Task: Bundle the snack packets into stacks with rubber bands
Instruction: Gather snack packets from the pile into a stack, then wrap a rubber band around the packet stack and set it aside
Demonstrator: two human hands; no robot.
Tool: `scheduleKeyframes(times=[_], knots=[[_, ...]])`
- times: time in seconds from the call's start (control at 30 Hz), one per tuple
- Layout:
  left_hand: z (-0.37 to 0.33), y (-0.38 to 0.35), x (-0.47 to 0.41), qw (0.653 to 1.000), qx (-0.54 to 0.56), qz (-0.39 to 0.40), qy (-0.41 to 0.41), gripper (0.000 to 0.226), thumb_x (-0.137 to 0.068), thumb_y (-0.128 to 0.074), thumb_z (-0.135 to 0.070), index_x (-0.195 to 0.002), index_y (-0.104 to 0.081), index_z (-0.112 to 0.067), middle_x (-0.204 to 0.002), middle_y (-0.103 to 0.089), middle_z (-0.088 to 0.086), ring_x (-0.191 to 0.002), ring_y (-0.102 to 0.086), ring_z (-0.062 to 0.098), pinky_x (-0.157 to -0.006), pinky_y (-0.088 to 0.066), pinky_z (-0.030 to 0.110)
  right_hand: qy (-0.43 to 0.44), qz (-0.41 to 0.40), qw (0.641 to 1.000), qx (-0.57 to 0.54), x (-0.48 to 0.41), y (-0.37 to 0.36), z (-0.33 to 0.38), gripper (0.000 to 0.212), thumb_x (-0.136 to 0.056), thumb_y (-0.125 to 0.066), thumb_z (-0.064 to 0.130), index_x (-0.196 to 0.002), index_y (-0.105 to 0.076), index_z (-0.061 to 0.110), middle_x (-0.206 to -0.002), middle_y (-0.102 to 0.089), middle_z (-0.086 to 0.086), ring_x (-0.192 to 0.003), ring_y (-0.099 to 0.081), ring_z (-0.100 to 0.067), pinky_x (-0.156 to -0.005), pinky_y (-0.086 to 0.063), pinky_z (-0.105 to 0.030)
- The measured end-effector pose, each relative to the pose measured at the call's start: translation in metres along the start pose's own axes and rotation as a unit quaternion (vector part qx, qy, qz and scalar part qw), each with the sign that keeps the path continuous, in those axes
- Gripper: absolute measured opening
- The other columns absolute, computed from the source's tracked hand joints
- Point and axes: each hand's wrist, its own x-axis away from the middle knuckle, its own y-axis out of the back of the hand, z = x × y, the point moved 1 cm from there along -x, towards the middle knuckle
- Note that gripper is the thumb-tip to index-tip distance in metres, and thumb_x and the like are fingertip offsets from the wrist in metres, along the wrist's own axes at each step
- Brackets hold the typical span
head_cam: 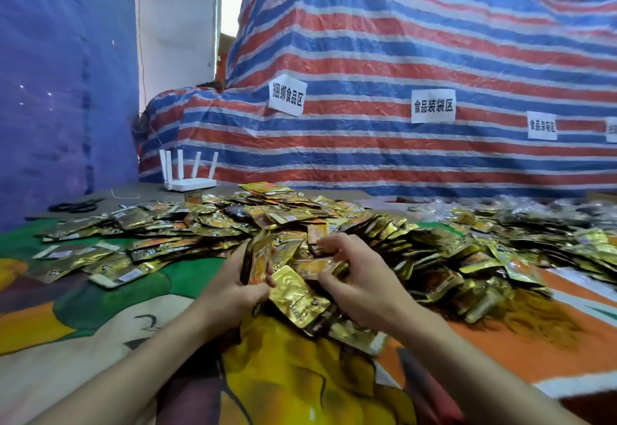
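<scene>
**State.** The left hand (233, 287) is closed round a small stack (258, 257) of packets, held at the near edge of the heap (300, 217). The right hand (364, 277), just to its right, has its fingers curled, and a single packet (317, 266) on the heap is pinched. The heap is spread over the middle and right of the desk (147, 190), on a patterned cloth (83, 324).

**Hazards.**
- The foil is judged to be slick. If the left-hand grip is relaxed while a packet is added, the stack may fan out or slide into the heap.
- The packets lie overlapped, so a neighbour may be dragged up with the pinched one and the count may be lost.
- No rubber band can be identified near the hands. If one has to be fetched single-handed, the stack is likely to be loosened.
- Scissors (76, 205) lie at the far left, well apart, and no risk is expected from them.

**Orientation.** The stack is held on edge. Its long axis runs from near and low to far and high, tilted slightly rightward, and the broad faces are turned left and right. The pinched packet lies nearly flat, with its long axis running left to right. A turn is therefore judged necessary before it can be aligned with the stack.
</scene>
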Motion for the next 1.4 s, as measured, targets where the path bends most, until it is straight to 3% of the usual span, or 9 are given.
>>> scheduleKeyframes(times=[0.07,0.2,0.37,0.47,0.6,0.93,1.1,1.23,1.4], knots=[[-0.004,-0.006,-0.001,1.0,0.0,-0.003,0.005,0.04,-0.061,-0.066,-0.008,-0.1,-0.059,-0.012,-0.084,-0.064,0.005,-0.082,-0.065,0.026,-0.074,-0.056,0.035,-0.057,-0.03,0.994,0.085,0.015,0.037,-0.02,0.029,-0.088,-0.063,0.034,-0.117,-0.062,0.034,-0.109,-0.062,0.014,-0.101,-0.06,-0.008,-0.087,-0.053,-0.035],[-0.007,-0.017,-0.001,0.999,0.019,-0.039,0.018,0.046,-0.057,-0.064,-0.007,-0.102,-0.058,-0.001,-0.085,-0.06,0.013,-0.081,-0.061,0.034,-0.081,-0.051,0.05,-0.237,-0.052,0.933,0.264,0.042,0.11,-0.073,0.017,-0.084,-0.064,0.027,-0.1,-0.067,0.024,-0.099,-0.07,0.001,-0.094,-0.067,-0.026,-0.079,-0.056,-0.038],[-0.009,-0.019,-0.005,0.997,0.008,-0.074,0.028,0.035,-0.061,-0.07,-0.004,-0.094,-0.059,-0.005,-0.087,-0.062,0.021,-0.081,-0.064,0.033,-0.079,-0.05,0.044,-0.381,0.066,0.86,0.332,0.075,0.149,-0.128,0.006,-0.08,-0.059,0.015,-0.074,-0.057,0.012,-0.079,-0.062,-0.008,-0.076,-0.064,-0.027,-0.06,-0.047,-0.029],[-0.005,-0.021,-0.004,0.992,0.051,-0.108,0.028,0.036,-0.065,-0.069,0.004,-0.097,-0.061,-0.007,-0.082,-0.061,0.011,-0.077,-0.061,0.028,-0.08,-0.049,0.043,-0.382,0.087,0.859,0.331,0.085,0.145,-0.143,0.003,-0.083,-0.058,0.016,-0.082,-0.056,0.014,-0.087,-0.064,-0.008,-0.081,-0.065,-0.026,-0.067,-0.054,-0.031],[0.006,-0.009,-0.001,0.984,0.082,-0.151,0.038,0.043,-0.079,-0.054,0.025,-0.11,-0.06,-0.004,-0.087,-0.059,0.011,-0.078,-0.061,0.029,-0.083,-0.05,0.046,-0.367,0.07,0.862,0.344,0.085,0.144,-0.147,0.001,-0.086,-0.059,0.014,-0.086,-0.058,0.015,-0.085,-0.063,-0.005,-0.078,-0.064,-0.022,-0.058,-0.048,-0.029],[0.008,-0.005,-0.002,0.977,0.142,-0.152,0.049,0.044,-0.079,-0.05,0.026,-0.102,-0.063,-0.01,-0.085,-0.058,0.011,-0.076,-0.06,0.03,-0.079,-0.048,0.044,-0.361,0.003,0.881,0.307,0.078,0.163,-0.143,0.016,-0.082,-0.071,0.014,-0.068,-0.071,0.023,-0.073,-0.07,0.002,-0.073,-0.067,-0.021,-0.069,-0.06,-0.037],[0.01,-0.003,-0.002,0.977,0.149,-0.146,0.05,0.044,-0.078,-0.051,0.025,-0.105,-0.062,-0.007,-0.087,-0.058,0.013,-0.078,-0.06,0.032,-0.084,-0.049,0.05,-0.369,0.008,0.893,0.258,0.077,0.168,-0.144,0.01,-0.073,-0.078,0.016,-0.071,-0.078,0.006,-0.067,-0.074,-0.009,-0.064,-0.07,-0.027,-0.055,-0.046,-0.031],[0.009,-0.004,-0.002,0.976,0.155,-0.144,0.049,0.043,-0.078,-0.051,0.026,-0.106,-0.062,-0.005,-0.087,-0.057,0.014,-0.077,-0.059,0.032,-0.082,-0.048,0.048,-0.386,-0.004,0.881,0.272,0.077,0.166,-0.14,0.014,-0.073,-0.076,0.015,-0.063,-0.072,0.006,-0.055,-0.057,-0.002,-0.051,-0.052,-0.021,-0.054,-0.038,-0.028],[0.006,-0.004,-0.001,0.975,0.165,-0.14,0.049,0.041,-0.072,-0.06,0.019,-0.104,-0.063,-0.007,-0.084,-0.058,0.012,-0.074,-0.059,0.03,-0.08,-0.048,0.046,-0.396,-0.021,0.857,0.328,0.073,0.166,-0.13,0.014,-0.076,-0.074,0.015,-0.083,-0.075,0.004,-0.064,-0.066,-0.003,-0.059,-0.061,-0.021,-0.055,-0.043,-0.026]])
